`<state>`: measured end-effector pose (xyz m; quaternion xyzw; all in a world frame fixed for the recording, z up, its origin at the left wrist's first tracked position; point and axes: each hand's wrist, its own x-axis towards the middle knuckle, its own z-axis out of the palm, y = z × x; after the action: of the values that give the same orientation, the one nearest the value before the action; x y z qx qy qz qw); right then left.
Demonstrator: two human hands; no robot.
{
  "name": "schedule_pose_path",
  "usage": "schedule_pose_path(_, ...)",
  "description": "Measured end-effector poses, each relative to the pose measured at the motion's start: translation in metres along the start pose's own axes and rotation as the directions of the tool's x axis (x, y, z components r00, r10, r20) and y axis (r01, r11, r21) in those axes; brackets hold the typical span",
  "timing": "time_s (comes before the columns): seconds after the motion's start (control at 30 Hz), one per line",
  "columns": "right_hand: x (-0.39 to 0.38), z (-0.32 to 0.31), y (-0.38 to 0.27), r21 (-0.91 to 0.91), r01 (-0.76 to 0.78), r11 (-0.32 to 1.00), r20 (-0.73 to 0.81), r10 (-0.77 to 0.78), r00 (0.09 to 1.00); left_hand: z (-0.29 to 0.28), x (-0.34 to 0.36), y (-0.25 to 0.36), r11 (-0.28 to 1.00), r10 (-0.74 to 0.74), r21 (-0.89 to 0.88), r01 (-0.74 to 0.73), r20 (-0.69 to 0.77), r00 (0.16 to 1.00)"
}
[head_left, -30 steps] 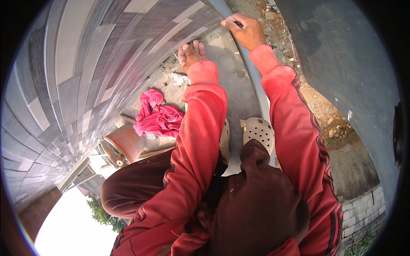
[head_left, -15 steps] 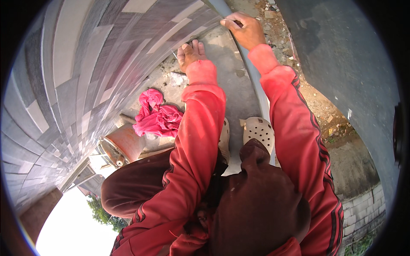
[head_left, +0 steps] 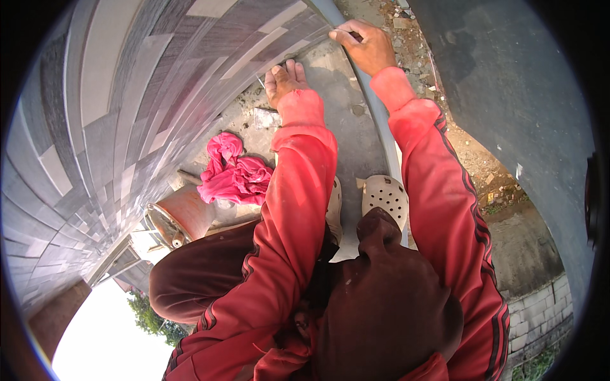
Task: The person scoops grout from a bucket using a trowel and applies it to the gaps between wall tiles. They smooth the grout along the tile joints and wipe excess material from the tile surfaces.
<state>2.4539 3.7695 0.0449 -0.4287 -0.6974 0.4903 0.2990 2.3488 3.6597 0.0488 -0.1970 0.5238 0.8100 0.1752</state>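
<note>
My left hand [head_left: 286,82] is low by the foot of the tiled wall [head_left: 159,95], fingers bent. A thin light sliver shows beside its thumb side; I cannot make out what it is. My right hand [head_left: 367,47] is closed at the outer edge of the concrete ledge [head_left: 352,140], thumb and forefinger together; what they hold, if anything, is hidden. Close to my left wrist lies a small pale flat piece [head_left: 266,118]. A crumpled pink cloth [head_left: 238,178] rests on the ledge, left of my left forearm.
An orange-brown bucket [head_left: 186,213] lies tilted by the wall, left of my knee. My feet wear beige clogs [head_left: 385,198] on the narrow ledge. To the right are rubble-strewn ground [head_left: 473,143], a dark grey surface [head_left: 508,82] and a block wall [head_left: 540,308].
Both hands stay in nearly the same place. The view has shifted only very slightly.
</note>
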Motion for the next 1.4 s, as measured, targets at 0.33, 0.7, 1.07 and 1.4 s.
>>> schedule_pose_path(0.33,-0.001,-0.003,-0.004,0.014,0.066,0.998,-0.007,-0.066,0.998,-0.005,0.003,0.001,1.000,-0.004,0.026,0.003,0.047,0.999)
schedule_pose_path(0.7,0.001,0.002,0.002,0.053,0.084,0.995,-0.042,-0.082,0.996,-0.004,0.008,0.002,0.999,0.005,0.044,-0.007,0.035,0.999)
schedule_pose_path(1.07,-0.003,0.005,0.007,0.044,-0.001,0.999,-0.053,0.003,0.999,-0.002,-0.011,0.017,0.991,-0.032,0.131,0.023,0.073,0.997)
schedule_pose_path(1.4,-0.012,0.014,0.001,-0.018,0.036,0.999,-0.109,-0.037,0.993,-0.015,-0.087,0.144,0.854,-0.440,0.412,0.316,0.251,0.862)
